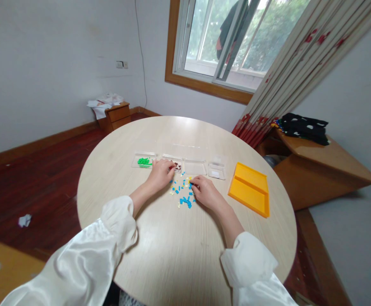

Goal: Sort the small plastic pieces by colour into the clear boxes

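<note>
Small blue, yellow and pale building-block pieces [185, 201] lie scattered on the round table between my hands. My left hand [161, 175] is closed at the near edge of a clear tray [172, 157] holding dark brown pieces [177, 165]; whatever its fingertips pinch is hidden. Just left of it, another clear tray [134, 161] holds bright green pieces [144, 161]. My right hand [205, 192] has its thumb and fingers pinched together at the right side of the scattered pieces, close to a yellow one. What it grips is too small to tell.
Right of the brown pieces stand a clear tray [195, 167] and a smaller clear box [216, 172]. A yellow two-compartment tray [249, 192] lies on the right of the table [172, 255]. A wooden cabinet [118, 114] with papers stands behind on the left.
</note>
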